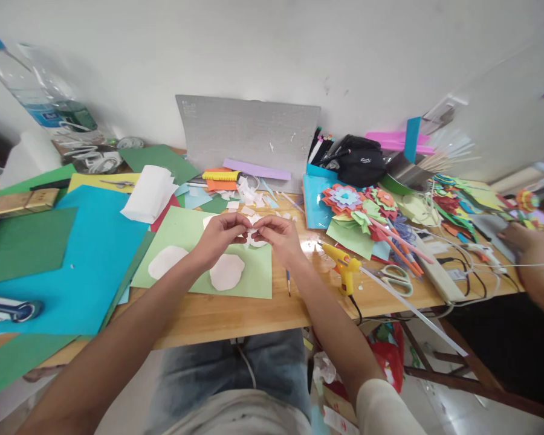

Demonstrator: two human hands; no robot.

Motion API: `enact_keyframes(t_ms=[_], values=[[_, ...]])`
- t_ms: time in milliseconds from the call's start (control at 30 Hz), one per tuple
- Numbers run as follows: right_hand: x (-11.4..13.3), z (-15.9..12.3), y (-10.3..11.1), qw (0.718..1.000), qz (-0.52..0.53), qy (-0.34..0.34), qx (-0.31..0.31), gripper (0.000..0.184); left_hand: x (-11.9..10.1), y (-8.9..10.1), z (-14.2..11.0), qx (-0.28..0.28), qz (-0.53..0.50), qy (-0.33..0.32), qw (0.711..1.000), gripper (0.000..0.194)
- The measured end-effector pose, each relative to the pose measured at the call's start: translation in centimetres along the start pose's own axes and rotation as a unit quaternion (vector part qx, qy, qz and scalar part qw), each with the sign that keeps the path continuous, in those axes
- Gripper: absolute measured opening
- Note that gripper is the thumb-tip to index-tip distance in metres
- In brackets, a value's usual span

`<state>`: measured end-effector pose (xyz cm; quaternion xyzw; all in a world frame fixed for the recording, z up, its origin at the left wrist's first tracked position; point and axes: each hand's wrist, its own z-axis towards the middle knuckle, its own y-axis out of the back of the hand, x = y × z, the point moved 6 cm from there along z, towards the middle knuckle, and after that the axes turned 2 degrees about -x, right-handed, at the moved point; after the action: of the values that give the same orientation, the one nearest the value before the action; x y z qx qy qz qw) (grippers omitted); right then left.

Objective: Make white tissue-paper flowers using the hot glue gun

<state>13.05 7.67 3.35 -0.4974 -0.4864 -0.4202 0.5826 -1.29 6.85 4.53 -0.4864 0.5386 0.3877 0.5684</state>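
My left hand [220,235] and my right hand [276,235] meet over a light green paper sheet [194,229], fingers pinched together on a small piece of white paper [252,232] held between them. Two white cut-out shapes [226,272] lie flat on the green sheet below my hands, the other one [167,261] further left. Small white paper scraps [249,194] are scattered just beyond my hands.
Blue [86,260] and dark green [22,241] paper sheets cover the wooden table's left. A yellow glue gun [342,266], scissors [396,279] and paper flowers [344,199] lie right. Another person's hand [526,238] works at the far right. A water bottle [31,90] stands back left.
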Motion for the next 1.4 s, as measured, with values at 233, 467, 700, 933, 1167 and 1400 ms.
enact_keyframes(t_ms=[233,467,700,933,1167,1400], values=[[0.0,-0.1,0.0,1.0,-0.018,-0.002,-0.005,0.028,-0.3,0.0,0.0,-0.016,0.045,-0.025,0.999,0.011],[0.3,-0.1,-0.2,0.998,-0.048,0.042,-0.001,0.025,0.1,0.0,0.0,-0.014,0.064,-0.028,0.997,0.025],[0.9,-0.5,0.0,0.984,-0.135,0.105,-0.05,0.019,0.6,0.4,0.2,-0.045,0.096,-0.042,0.994,0.026],[1.7,-1.2,-0.5,0.966,-0.205,0.148,-0.062,0.012,1.0,0.0,-0.1,-0.044,0.044,-0.009,0.998,0.024],[2.3,-1.6,-0.8,0.953,-0.219,0.199,-0.059,0.007,1.4,0.2,0.0,-0.064,0.011,0.008,0.998,0.03],[3.1,-2.4,-1.5,0.898,-0.323,0.297,-0.02,0.01,0.9,0.0,-0.1,-0.047,-0.034,0.004,0.998,0.037]])
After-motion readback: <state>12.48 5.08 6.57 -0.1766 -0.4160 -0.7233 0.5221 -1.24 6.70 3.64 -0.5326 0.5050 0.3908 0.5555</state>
